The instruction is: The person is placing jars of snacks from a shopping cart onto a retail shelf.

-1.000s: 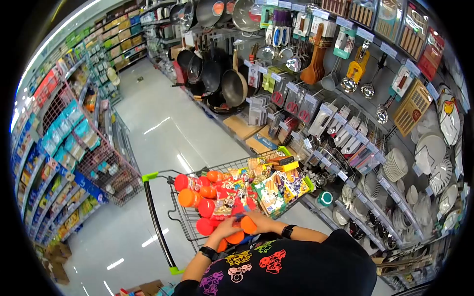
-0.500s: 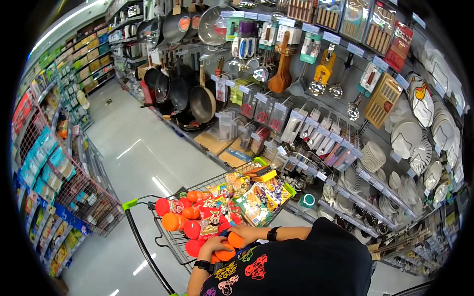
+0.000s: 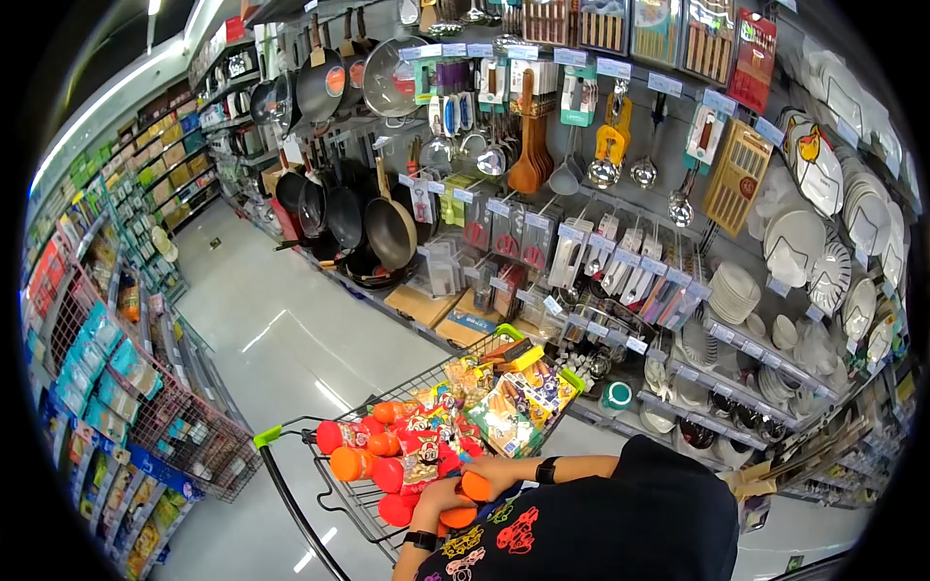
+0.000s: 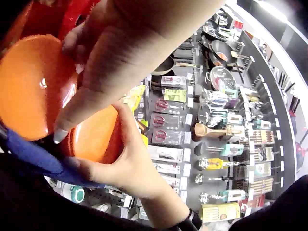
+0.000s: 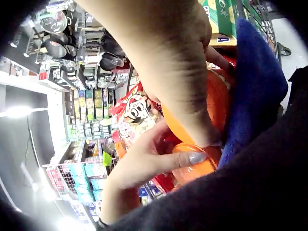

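Two jars with orange lids stand close together at the near side of the shopping cart (image 3: pixel 334 479). My left hand (image 3: pixel 441 499) grips the jar with the lower orange lid (image 4: pixel 33 86), its thumb along the lid's side. My right hand (image 3: pixel 496 473) curls round the other orange-lidded jar (image 4: pixel 96 137), thumb and fingers on either side of the lid. The hands are side by side, close to the body. Blue fabric (image 5: pixel 260 86) lies right beside the jars. A red snack bag (image 5: pixel 139 108) with a cartoon face is just beyond. The jars' bodies are mostly hidden.
Red-lidded jars (image 3: pixel 387 474) and another orange-lidded jar (image 3: pixel 351 465) lie in the cart, with snack packs (image 3: pixel 509 412) at its far end. Shelves of pans (image 3: pixel 390 232), utensils and plates (image 3: pixel 736 290) line the right. A wire rack (image 3: pixel 199 426) stands left across the aisle.
The head view has swung right, so cart and shelves appear farther left. My left hand has shifted slightly toward the body over the lower orange lid; the right keeps its hold.
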`<state>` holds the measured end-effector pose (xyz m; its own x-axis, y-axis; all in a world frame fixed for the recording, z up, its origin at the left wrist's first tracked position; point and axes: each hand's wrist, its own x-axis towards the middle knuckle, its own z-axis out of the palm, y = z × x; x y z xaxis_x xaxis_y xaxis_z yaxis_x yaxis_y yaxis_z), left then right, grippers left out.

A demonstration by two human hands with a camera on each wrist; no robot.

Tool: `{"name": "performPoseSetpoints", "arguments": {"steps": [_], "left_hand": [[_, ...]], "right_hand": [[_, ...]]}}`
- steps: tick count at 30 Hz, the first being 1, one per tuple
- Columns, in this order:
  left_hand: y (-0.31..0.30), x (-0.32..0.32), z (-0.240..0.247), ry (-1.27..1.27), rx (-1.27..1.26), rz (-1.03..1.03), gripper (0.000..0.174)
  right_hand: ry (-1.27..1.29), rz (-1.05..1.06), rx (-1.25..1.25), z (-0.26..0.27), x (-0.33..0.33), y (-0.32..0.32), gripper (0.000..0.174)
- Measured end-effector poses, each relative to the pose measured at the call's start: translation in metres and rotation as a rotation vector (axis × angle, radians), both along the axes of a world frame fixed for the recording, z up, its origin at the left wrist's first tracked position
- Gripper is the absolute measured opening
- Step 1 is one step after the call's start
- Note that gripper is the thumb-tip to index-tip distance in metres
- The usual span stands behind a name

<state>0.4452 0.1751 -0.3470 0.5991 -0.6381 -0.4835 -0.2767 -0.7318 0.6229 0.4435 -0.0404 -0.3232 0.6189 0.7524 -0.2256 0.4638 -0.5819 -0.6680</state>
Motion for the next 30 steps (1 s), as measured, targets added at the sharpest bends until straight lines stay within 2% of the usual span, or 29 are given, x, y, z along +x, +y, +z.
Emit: {"name": "performPoseSetpoints", "arguments": {"steps": [2,5,6,7,8,10,12,13,14,16,17,20,22,24,25,26,28,30], "left_hand": [[-0.006,-0.003,0.018,-0.025,-0.043,-0.020,0.080],[-0.016,-0.010,0.037,-0.161,-0.192,0.103,0.076],[-0.021,-0.012,0.046,-0.202,-0.242,0.145,0.076],[-0.026,-0.011,0.046,-0.176,-0.181,0.180,0.079],[-0.039,-0.020,0.082,-0.341,-0.054,0.189,0.086],[-0.049,-0.031,0.100,-0.548,-0.203,0.239,0.093],[-0.053,-0.030,0.111,-0.351,-0.464,0.240,0.096],[-0.060,-0.033,0.124,-0.270,-0.611,0.266,0.089],[-0.064,-0.047,0.141,-0.036,-0.702,0.374,0.082],[-0.074,-0.063,0.150,-0.030,-0.719,0.468,0.077],[-0.080,-0.071,0.150,-0.071,-0.641,0.490,0.073],[-0.113,-0.111,0.151,0.013,-0.851,0.664,0.068],[-0.132,-0.141,0.144,0.052,-0.882,0.747,0.063],[-0.142,-0.169,0.120,0.163,-0.965,0.808,0.058],[-0.147,-0.184,0.102,0.248,-1.041,0.852,0.053],[-0.154,-0.199,0.087,0.335,-1.086,0.936,0.051],[-0.171,-0.226,0.091,0.566,-1.169,1.028,0.053],[-0.183,-0.245,0.099,0.601,-1.151,1.035,0.055]], "right_hand": [[0.064,0.017,0.067,0.005,0.004,-0.006,0.088],[0.043,-0.040,0.217,0.022,0.006,-0.017,0.085],[0.030,-0.054,0.265,0.037,0.004,-0.021,0.084],[0.066,-0.089,0.230,0.074,0.000,-0.025,0.083],[0.160,-0.122,0.220,0.085,0.002,-0.030,0.085],[0.225,-0.167,0.329,0.130,-0.001,-0.045,0.088],[0.132,-0.101,0.562,0.117,0.007,-0.058,0.086],[0.208,-0.085,0.620,0.129,0.008,-0.063,0.085],[0.237,-0.087,0.640,0.144,0.004,-0.072,0.084],[0.246,-0.129,0.703,0.158,-0.002,-0.081,0.081],[0.235,-0.156,0.706,0.162,-0.008,-0.085,0.069],[0.272,-0.184,0.723,0.153,-0.027,-0.101,0.061],[0.285,-0.140,0.811,0.141,-0.049,-0.115,0.058],[0.649,-0.134,0.762,0.126,-0.071,-0.128,0.057],[0.376,-0.077,0.745,0.099,-0.080,-0.135,0.059],[0.502,-0.106,0.750,0.096,-0.095,-0.142,0.058],[0.744,-0.163,0.639,0.094,-0.118,-0.155,0.058],[0.778,-0.122,0.581,0.086,-0.124,-0.164,0.056]]}}
